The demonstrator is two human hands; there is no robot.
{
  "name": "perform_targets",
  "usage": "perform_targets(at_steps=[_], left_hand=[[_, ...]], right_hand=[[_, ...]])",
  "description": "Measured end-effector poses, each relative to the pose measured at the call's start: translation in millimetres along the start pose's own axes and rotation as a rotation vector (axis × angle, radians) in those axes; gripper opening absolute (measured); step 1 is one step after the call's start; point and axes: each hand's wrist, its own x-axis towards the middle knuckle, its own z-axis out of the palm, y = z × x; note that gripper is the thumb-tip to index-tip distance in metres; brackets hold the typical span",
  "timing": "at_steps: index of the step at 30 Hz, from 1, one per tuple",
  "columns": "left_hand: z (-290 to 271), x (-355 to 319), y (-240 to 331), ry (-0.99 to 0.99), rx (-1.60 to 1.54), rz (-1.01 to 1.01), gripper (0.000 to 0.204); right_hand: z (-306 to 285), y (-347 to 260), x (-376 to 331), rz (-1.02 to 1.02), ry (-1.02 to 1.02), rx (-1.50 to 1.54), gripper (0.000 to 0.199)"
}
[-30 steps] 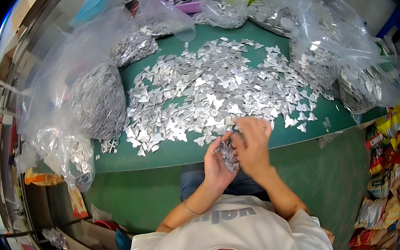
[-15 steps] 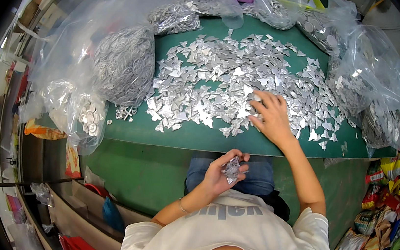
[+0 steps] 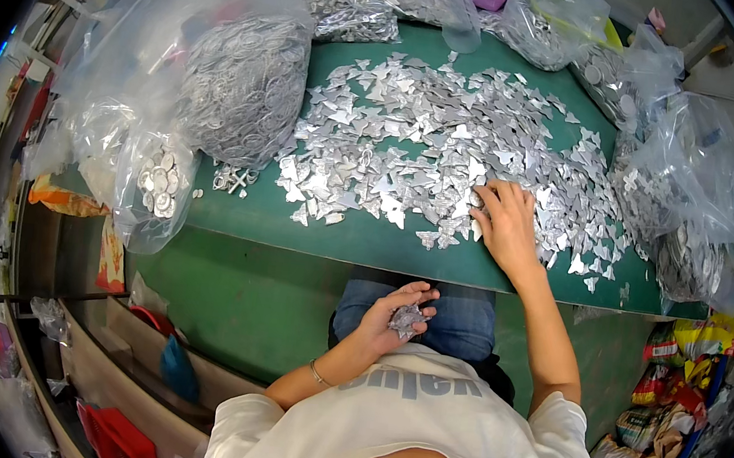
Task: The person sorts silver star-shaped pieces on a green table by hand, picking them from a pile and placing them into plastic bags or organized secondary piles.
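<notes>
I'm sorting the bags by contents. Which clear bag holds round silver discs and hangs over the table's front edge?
The small clear bag at the table's front left corner, below the big bag of wire rings.

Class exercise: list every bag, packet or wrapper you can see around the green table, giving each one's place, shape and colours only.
Large clear bag: table's left, bulging, silver rings.
Small clear bag: left edge, silver discs.
Clear bags: right side, crumpled, silver parts.
Snack packets: floor, lower right, red, yellow, green.

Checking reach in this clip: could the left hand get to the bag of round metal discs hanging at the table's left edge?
Probably yes. The left hand is cupped over the lap holding small silver pieces; the bag of discs hangs to its left with nothing between, though the hand is already full.
</notes>
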Motion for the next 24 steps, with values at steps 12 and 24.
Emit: perform_targets(at_steps=[12, 24], left_hand=[[-62.9, 2.8, 27.4, 0.081, -0.012, 0.152, 0.012], [-119.5, 56.6, 45.4, 0.021, -0.072, 0.204, 0.013]], right_hand=[[-6.2, 17.1, 6.5, 0.754, 0.179, 1.483, 0.018], [13.1, -24.5, 63.3, 0.814, -0.339, 1.394, 0.023]])
